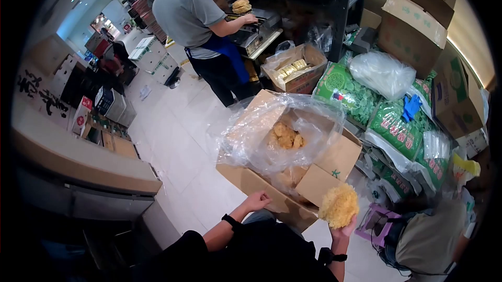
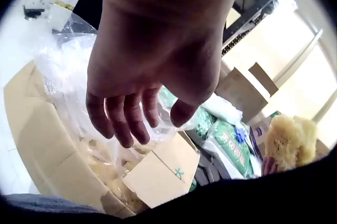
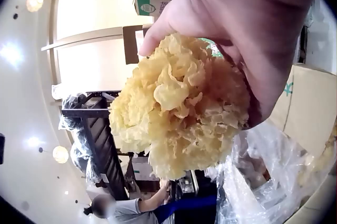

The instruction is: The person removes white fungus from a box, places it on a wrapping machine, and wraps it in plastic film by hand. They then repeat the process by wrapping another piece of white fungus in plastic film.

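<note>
My right hand [image 1: 343,231] grips a large, ruffled, pale-yellow dried snow fungus [image 3: 179,103], its thumb and fingers around one side in the right wrist view. The piece is held up by the right corner of an open cardboard box [image 1: 248,182]. A clear plastic liner [image 1: 243,138] spills over the box's rim, and more dried snow fungus [image 1: 285,136] shows inside, partly veiled by the plastic. Above the box's near edge hangs my left hand [image 2: 158,61], fingers loosely bent and nothing between them. A cardboard flap [image 1: 327,169] leans inward on the right.
Green printed sacks [image 1: 400,128] are piled to the right, with a blue glove [image 1: 411,107] on top. A smaller carton [image 1: 298,75] of packets stands beyond the box. Another person [image 1: 191,20] works at a scale-like machine [image 1: 259,36]. A purple stool [image 1: 374,224] stands at lower right.
</note>
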Demonstrator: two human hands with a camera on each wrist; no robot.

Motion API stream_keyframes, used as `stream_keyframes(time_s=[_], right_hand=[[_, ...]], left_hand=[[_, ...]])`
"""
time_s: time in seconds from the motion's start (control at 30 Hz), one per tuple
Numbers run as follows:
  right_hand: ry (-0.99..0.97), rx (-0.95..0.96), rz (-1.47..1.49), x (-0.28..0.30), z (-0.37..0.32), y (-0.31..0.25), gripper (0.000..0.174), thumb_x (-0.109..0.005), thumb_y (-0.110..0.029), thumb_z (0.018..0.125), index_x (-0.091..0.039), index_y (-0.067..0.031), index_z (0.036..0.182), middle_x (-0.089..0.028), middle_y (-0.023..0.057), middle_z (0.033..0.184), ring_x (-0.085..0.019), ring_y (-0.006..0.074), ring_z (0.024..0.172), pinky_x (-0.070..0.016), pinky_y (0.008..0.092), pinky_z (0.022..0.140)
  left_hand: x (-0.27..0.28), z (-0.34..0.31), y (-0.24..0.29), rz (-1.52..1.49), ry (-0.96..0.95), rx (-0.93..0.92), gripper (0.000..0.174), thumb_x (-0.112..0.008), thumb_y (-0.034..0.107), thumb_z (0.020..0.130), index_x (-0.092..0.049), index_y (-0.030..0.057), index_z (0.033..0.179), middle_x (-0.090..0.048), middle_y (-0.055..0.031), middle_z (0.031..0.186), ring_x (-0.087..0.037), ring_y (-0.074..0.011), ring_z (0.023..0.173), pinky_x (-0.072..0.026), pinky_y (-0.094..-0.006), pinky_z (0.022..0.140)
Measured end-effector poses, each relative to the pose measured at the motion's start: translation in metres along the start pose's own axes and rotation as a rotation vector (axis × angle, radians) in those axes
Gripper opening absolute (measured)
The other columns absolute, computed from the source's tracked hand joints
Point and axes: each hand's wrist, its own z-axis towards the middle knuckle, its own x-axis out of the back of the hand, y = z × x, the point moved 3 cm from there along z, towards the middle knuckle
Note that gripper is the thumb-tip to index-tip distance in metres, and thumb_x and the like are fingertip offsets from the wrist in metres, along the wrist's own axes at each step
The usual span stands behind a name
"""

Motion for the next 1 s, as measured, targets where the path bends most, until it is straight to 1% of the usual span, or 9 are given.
stream_keyframes(time_s=[0.13, 0.3, 0.37, 0.57, 0.63, 0.7, 0.8, 0.97, 1.0], right_hand=[[-0.066, -0.022, -0.027, -0.006, 0.010, 0.007, 0.058, -0.041, -0.046, 0.091, -0.040, -0.0083, 0.135, -0.049, 0.0098, 0.133, -0.049, 0.0297, 0.119, -0.0400, 0.0466, 0.100], [-0.078, -0.013, -0.070, 0.000, 0.019, 0.006, 0.060, -0.041, -0.047, 0.090, -0.038, -0.0080, 0.136, -0.046, 0.0094, 0.136, -0.047, 0.0296, 0.121, -0.0397, 0.0462, 0.100], [-0.217, 0.009, -0.196, 0.004, 0.024, 0.005, 0.066, -0.039, -0.054, 0.090, -0.033, -0.0123, 0.140, -0.040, 0.0081, 0.141, -0.041, 0.0286, 0.127, -0.0330, 0.0463, 0.105], [-0.053, 0.016, -0.039, 0.016, 0.033, 0.005, 0.062, -0.036, -0.051, 0.092, -0.033, -0.0111, 0.140, -0.040, 0.0080, 0.141, -0.040, 0.0282, 0.128, -0.0324, 0.0455, 0.106], [-0.051, 0.034, -0.023, 0.002, 0.028, 0.006, 0.061, -0.037, -0.048, 0.092, -0.035, -0.0092, 0.139, -0.042, 0.0091, 0.139, -0.042, 0.0285, 0.126, -0.0340, 0.0453, 0.105], [-0.047, 0.052, -0.008, -0.004, 0.030, 0.006, 0.059, -0.039, -0.045, 0.092, -0.036, -0.0073, 0.137, -0.044, 0.0102, 0.137, -0.044, 0.0288, 0.125, -0.0357, 0.0451, 0.104], [-0.036, 0.071, -0.007, -0.002, 0.030, 0.005, 0.058, -0.039, -0.045, 0.092, -0.037, -0.0072, 0.137, -0.044, 0.0100, 0.137, -0.044, 0.0286, 0.125, -0.0359, 0.0449, 0.104], [-0.130, 0.070, -0.049, -0.010, 0.031, 0.004, 0.059, -0.046, -0.048, 0.089, -0.040, -0.0112, 0.136, -0.047, 0.0063, 0.136, -0.045, 0.0254, 0.123, -0.0365, 0.0431, 0.103], [-0.131, 0.070, -0.048, -0.010, 0.031, 0.004, 0.059, -0.046, -0.048, 0.089, -0.040, -0.0112, 0.136, -0.047, 0.0063, 0.136, -0.045, 0.0254, 0.123, -0.0365, 0.0431, 0.103]], left_hand=[[0.012, -0.003, -0.015, -0.098, 0.038, 0.063, 0.027, -0.063, 0.026, 0.083, -0.063, 0.0029, 0.097, -0.067, -0.0100, 0.082, -0.063, -0.0173, 0.074, -0.0505, -0.0308, 0.069], [0.016, 0.004, -0.023, -0.201, 0.087, 0.108, 0.032, -0.065, 0.029, 0.081, -0.063, -0.0009, 0.092, -0.067, -0.0098, 0.077, -0.064, -0.0176, 0.071, -0.0507, -0.0295, 0.067], [0.018, 0.009, -0.025, -0.211, 0.087, 0.093, 0.032, -0.065, 0.029, 0.081, -0.063, -0.0009, 0.092, -0.067, -0.0098, 0.077, -0.064, -0.0175, 0.071, -0.0507, -0.0293, 0.067], [0.025, 0.013, -0.021, -0.200, 0.100, 0.092, 0.032, -0.064, 0.029, 0.082, -0.063, -0.0013, 0.092, -0.067, -0.0099, 0.077, -0.064, -0.0171, 0.070, -0.0504, -0.0293, 0.066], [0.029, 0.019, -0.024, -0.188, 0.105, 0.084, 0.032, -0.064, 0.029, 0.082, -0.062, -0.0013, 0.092, -0.067, -0.0098, 0.077, -0.063, -0.0170, 0.070, -0.0503, -0.0295, 0.066], [0.028, 0.021, -0.025, -0.178, 0.042, 0.109, 0.029, -0.063, 0.024, 0.084, -0.059, -0.0004, 0.100, -0.066, -0.0109, 0.084, -0.063, -0.0168, 0.075, -0.0508, -0.0290, 0.069], [0.026, 0.019, -0.024, -0.200, 0.046, 0.119, 0.029, -0.063, 0.024, 0.084, -0.059, -0.0005, 0.099, -0.065, -0.0110, 0.085, -0.062, -0.0166, 0.075, -0.0508, -0.0293, 0.069], [0.025, 0.018, -0.024, -0.217, 0.043, 0.114, 0.030, -0.064, 0.025, 0.085, -0.059, -0.0005, 0.099, -0.065, -0.0108, 0.085, -0.062, -0.0164, 0.076, -0.0508, -0.0294, 0.069], [0.025, 0.018, -0.026, -0.232, 0.067, 0.111, 0.030, -0.064, 0.026, 0.084, -0.060, -0.0006, 0.096, -0.066, -0.0099, 0.081, -0.062, -0.0163, 0.074, -0.0503, -0.0293, 0.068]])
